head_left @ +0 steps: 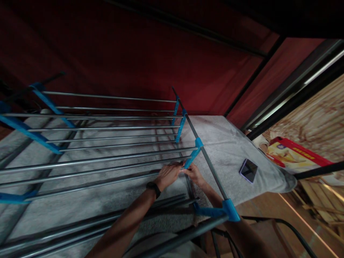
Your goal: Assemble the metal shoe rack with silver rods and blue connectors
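A rack of grey metal tubes and blue plastic brackets lies across a grey cloth-covered surface (217, 143). My left hand (169, 175), with a dark band at the wrist, closes around the end of a metal tube (107, 183) at the lower end of a blue bracket (192, 158). On the other side of that bracket, my right hand (195, 174) pinches its lower tip. The tube's end is hidden by my fingers, so I cannot tell how deep it sits. A long side pole (215, 173) passes above my right forearm.
Several loose tubes (80, 224) lie in front, under my left forearm. Another blue bracket (230, 210) is on the pole close to me. A phone (248, 170) rests at right, and a red and yellow box (295, 154) stands beyond. Behind hangs a red cloth wall (134, 53).
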The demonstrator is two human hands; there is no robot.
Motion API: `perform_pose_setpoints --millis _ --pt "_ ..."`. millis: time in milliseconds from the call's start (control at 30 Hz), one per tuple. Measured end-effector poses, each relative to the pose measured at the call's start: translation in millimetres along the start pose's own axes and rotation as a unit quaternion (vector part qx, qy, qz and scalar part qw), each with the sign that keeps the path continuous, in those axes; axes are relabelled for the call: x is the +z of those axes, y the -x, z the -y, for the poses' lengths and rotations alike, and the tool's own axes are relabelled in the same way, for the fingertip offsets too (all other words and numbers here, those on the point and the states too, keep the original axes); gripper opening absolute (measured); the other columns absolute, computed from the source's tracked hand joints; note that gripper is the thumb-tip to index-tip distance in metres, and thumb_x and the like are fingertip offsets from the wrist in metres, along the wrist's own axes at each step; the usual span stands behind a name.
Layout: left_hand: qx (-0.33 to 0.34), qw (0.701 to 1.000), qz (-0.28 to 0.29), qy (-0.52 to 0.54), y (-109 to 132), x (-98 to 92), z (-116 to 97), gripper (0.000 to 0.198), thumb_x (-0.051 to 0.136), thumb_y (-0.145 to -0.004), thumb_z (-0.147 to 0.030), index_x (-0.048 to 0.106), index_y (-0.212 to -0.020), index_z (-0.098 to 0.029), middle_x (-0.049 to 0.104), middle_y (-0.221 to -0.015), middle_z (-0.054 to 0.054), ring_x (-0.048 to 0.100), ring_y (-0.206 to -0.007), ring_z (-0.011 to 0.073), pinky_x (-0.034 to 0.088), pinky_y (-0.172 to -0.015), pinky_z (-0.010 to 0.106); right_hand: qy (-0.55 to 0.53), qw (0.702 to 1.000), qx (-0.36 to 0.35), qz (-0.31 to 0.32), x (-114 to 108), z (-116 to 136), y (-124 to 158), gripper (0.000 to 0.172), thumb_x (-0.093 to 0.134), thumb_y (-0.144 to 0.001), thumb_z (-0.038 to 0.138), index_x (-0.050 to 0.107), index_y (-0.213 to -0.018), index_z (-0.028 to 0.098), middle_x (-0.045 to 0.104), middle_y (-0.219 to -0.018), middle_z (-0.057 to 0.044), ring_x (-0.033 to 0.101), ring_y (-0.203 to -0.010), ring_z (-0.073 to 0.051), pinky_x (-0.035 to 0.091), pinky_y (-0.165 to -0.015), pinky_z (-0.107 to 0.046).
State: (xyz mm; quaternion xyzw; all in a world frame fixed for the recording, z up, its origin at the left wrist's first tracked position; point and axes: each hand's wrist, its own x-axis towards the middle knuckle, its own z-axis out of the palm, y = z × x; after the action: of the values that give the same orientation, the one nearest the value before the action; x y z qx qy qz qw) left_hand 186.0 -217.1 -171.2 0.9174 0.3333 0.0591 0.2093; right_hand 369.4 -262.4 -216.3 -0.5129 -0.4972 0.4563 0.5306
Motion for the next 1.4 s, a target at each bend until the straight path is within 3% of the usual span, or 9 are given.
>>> perform_pose_setpoints --millis 200,300,400,533,633,833,1033,1233,1400 --pt "0.010 1.000 -0.011 0.010 -1.6 3.0 4.6 0.047 0.040 -0.106 -0.023 0.049 -0.152 -0.025 0.069 -0.137 0.011 0.069 -0.118 0.0265 0.055 -0.095 0.038 0.034 0.999 -0.013 -0.013 1.3 -2.6 7.5 0.031 0.077 -0.079 0.044 0.069 -0.096 0.020 0.071 -0.086 -0.003 0.058 -0.072 -0.016 0.051 -0.071 -0.030" --pt "0.006 1.000 -0.014 0.016 -1.8 4.8 4.7 0.041 0.042 -0.106 -0.022 0.058 -0.144 -0.022 0.070 -0.136 0.011 0.070 -0.117 0.0264 0.055 -0.096 0.037 0.090 0.995 -0.023 -0.027 0.6 -6.5 11.6 0.032 0.073 -0.082 0.042 0.069 -0.104 0.019 0.068 -0.083 -0.002 0.051 -0.066 -0.014 0.048 -0.064 -0.029" --pt "0.005 1.000 -0.012 0.014 -2.0 4.6 4.1 0.035 0.042 -0.105 -0.021 0.066 -0.131 -0.020 0.072 -0.131 0.011 0.071 -0.115 0.0266 0.055 -0.095 0.037 0.140 0.989 -0.035 -0.038 2.2 -9.9 13.7 0.033 0.066 -0.086 0.041 0.069 -0.112 0.020 0.070 -0.095 -0.005 0.055 -0.072 -0.016 0.051 -0.073 -0.032" --pt "0.014 1.000 -0.016 0.006 -2.6 3.4 4.3 0.035 0.043 -0.105 -0.021 0.065 -0.132 -0.019 0.071 -0.131 0.011 0.070 -0.115 0.0282 0.056 -0.093 0.038 0.152 0.986 -0.047 -0.050 8.6 -12.7 13.5 0.034 0.057 -0.089 0.043 0.067 -0.114 0.021 0.071 -0.114 -0.008 0.063 -0.097 -0.022 0.051 -0.094 -0.039" --pt "0.023 1.000 -0.019 0.005 -2.7 2.7 4.4 0.036 0.040 -0.106 -0.021 0.063 -0.133 -0.020 0.072 -0.129 0.011 0.070 -0.114 0.0277 0.056 -0.092 0.037 0.151 0.985 -0.034 -0.073 14.3 -12.9 13.0 0.036 0.056 -0.087 0.039 0.067 -0.113 0.018 0.071 -0.113 -0.010 0.064 -0.093 -0.022 0.053 -0.089 -0.039" --pt "0.012 1.000 -0.006 -0.012 0.8 9.9 4.4 0.032 0.041 -0.104 -0.018 0.067 -0.124 -0.021 0.075 -0.118 0.010 0.071 -0.109 0.0268 0.054 -0.092 0.037 0.147 0.985 -0.012 -0.089 19.6 -14.0 16.6 0.043 0.059 -0.079 0.029 0.064 -0.120 0.015 0.069 -0.090 -0.005 0.059 -0.072 -0.018 0.052 -0.070 -0.032" --pt "0.010 1.000 -0.016 -0.010 1.4 18.5 8.8 0.031 0.042 -0.105 -0.022 0.067 -0.123 -0.022 0.074 -0.118 0.009 0.070 -0.108 0.0255 0.054 -0.091 0.036 0.141 0.987 -0.023 -0.072 16.8 -20.7 18.4 0.045 0.058 -0.078 0.027 0.061 -0.122 0.020 0.071 -0.105 -0.004 0.062 -0.085 -0.018 0.052 -0.083 -0.033" --pt "0.018 1.000 -0.022 0.012 0.2 15.1 9.8 0.033 0.043 -0.105 -0.020 0.066 -0.128 -0.022 0.074 -0.124 0.010 0.070 -0.113 0.0250 0.054 -0.095 0.036 0.145 0.986 -0.020 -0.080 18.3 -18.1 18.0 0.045 0.056 -0.078 0.028 0.062 -0.122 0.020 0.072 -0.103 -0.005 0.064 -0.086 -0.020 0.053 -0.086 -0.037" --pt "0.015 1.000 -0.022 0.015 -0.1 13.2 9.1 0.031 0.044 -0.104 -0.021 0.067 -0.126 -0.022 0.075 -0.122 0.009 0.071 -0.112 0.0262 0.055 -0.095 0.037 0.126 0.989 -0.024 -0.068 18.9 -14.8 18.4 0.044 0.058 -0.077 0.024 0.061 -0.121 0.024 0.071 -0.117 -0.009 0.066 -0.103 -0.025 0.052 -0.096 -0.041"
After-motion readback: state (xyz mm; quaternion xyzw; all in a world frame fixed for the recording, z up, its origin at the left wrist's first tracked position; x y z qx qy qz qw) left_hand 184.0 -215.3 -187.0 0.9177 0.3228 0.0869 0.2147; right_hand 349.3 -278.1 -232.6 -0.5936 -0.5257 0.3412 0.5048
